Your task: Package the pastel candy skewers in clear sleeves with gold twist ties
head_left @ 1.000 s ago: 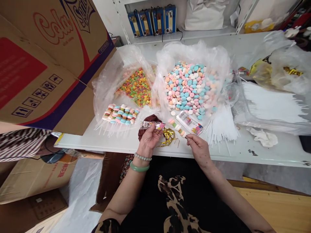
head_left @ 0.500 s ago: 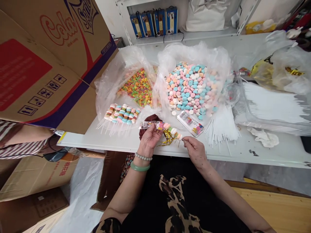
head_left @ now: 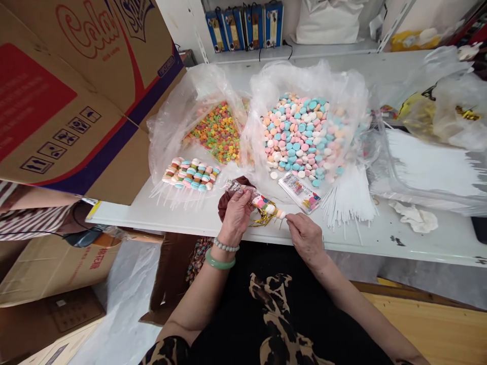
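My left hand (head_left: 236,217) is closed on a small clear printed wrapper (head_left: 259,199). Part of a candy skewer (head_left: 280,213) sits inside the wrapper, its pale candies sticking out at the right end. With pinched fingers, my right hand (head_left: 307,237) grips the skewer's stick. Below the wrapper lie gold twist ties (head_left: 262,220). A dark red cloth (head_left: 223,204) is beside my left hand. To the upper right rests a stack of printed wrappers (head_left: 300,191). Several threaded candy skewers (head_left: 193,175) lie together at the left.
Two plastic bags hold small ring candies (head_left: 222,133) and pastel round candies (head_left: 297,137). White sticks (head_left: 349,198) lie at the right, beside a clear tray (head_left: 422,195) of more sticks. A large cardboard box (head_left: 87,101) stands at the left; a crumpled tissue (head_left: 414,215) lies near the front edge.
The wrapper has slid further right over the candies, so fewer now stick out. My left hand has shifted slightly right with it; my right hand stays nearly in place.
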`<state>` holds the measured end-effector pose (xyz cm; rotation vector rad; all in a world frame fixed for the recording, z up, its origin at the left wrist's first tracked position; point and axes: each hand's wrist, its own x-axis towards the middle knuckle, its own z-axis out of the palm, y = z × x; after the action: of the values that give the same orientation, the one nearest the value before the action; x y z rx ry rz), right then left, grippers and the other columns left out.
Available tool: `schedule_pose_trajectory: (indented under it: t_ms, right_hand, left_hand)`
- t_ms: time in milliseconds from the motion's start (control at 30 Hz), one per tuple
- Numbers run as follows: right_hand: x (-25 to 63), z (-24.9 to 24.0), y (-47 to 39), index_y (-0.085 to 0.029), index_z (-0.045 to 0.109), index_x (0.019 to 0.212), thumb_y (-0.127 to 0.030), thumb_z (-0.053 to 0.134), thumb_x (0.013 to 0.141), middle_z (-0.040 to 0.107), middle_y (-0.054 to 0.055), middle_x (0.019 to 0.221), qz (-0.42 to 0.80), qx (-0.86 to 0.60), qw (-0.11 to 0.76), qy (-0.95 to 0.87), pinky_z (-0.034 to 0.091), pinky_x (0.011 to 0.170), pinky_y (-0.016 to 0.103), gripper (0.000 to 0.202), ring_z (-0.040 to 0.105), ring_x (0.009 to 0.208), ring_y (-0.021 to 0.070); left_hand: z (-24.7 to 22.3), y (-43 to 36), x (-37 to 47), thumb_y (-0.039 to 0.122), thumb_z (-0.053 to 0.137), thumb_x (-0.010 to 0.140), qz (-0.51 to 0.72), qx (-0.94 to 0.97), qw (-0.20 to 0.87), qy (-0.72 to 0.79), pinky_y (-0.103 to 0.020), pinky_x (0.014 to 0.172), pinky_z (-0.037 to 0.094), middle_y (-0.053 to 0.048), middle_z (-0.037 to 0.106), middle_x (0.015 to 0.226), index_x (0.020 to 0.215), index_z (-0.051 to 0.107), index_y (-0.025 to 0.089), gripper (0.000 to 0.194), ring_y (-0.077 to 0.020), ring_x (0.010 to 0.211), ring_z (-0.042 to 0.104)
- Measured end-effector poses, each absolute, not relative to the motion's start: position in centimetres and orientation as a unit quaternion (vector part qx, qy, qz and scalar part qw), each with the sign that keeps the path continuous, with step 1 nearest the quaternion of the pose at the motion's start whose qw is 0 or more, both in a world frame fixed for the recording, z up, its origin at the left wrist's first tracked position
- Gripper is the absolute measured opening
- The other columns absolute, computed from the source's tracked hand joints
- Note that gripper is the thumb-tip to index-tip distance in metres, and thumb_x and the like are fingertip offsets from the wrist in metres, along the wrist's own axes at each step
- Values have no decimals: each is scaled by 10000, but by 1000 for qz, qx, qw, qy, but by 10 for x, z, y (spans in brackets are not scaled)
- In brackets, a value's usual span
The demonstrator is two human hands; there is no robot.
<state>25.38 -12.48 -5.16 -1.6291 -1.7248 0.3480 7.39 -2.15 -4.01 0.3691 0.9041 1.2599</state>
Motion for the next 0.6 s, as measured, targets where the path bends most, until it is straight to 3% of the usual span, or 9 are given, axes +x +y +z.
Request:
schedule_pose_trajectory:
  t_ms: [133, 200, 367, 400, 467, 600]
  right_hand:
    - [254, -56, -120, -227, 672, 860, -298, 476, 890, 662, 38, 781, 261, -633, 409, -603, 452, 715, 306, 210, 605, 752, 189]
    - [252, -57, -116, -223, 650, 774, -323, 522, 827, 631, 10, 684, 350, -638, 428, -537, 439, 644, 289, 171, 570, 661, 170]
    - [240, -60, -109, -194, 579, 720, -416, 598, 698, 510, -46, 520, 587, -609, 411, -341, 203, 404, 232, 223, 262, 391, 78]
    - [239, -60, -109, -193, 576, 723, -427, 597, 699, 504, -49, 516, 594, -608, 405, -336, 185, 397, 232, 236, 238, 382, 73]
    - [237, -61, -111, -196, 582, 719, -413, 570, 743, 521, -36, 539, 535, -627, 409, -392, 249, 418, 239, 219, 321, 408, 93]
    - [238, -63, -116, -210, 627, 804, -295, 457, 882, 629, 36, 720, 269, -654, 392, -589, 415, 639, 274, 205, 573, 703, 175]
  left_hand:
    - [-37, -25, 75, 198, 816, 674, 527, 190, 718, 413, -237, 681, 505, -31, 707, 819, 855, 702, 132, 223, -114, 712, 647]
    - [-38, -28, 78, 193, 843, 630, 501, 193, 729, 423, -244, 679, 499, -37, 705, 787, 846, 708, 117, 266, -112, 673, 637]
    - [-46, -35, 86, 314, 842, 645, 485, 226, 736, 415, -276, 715, 508, -21, 663, 687, 885, 717, 117, 336, -133, 664, 633]
    - [-48, -35, 86, 337, 836, 651, 489, 234, 730, 417, -276, 712, 509, -19, 656, 682, 853, 714, 119, 321, -133, 667, 630]
    - [-49, -36, 86, 355, 837, 641, 497, 243, 714, 430, -269, 699, 508, -19, 650, 686, 750, 697, 118, 295, -127, 664, 615]
    - [-45, -37, 88, 348, 857, 596, 502, 229, 700, 453, -262, 692, 508, -21, 661, 699, 696, 689, 122, 299, -125, 667, 605]
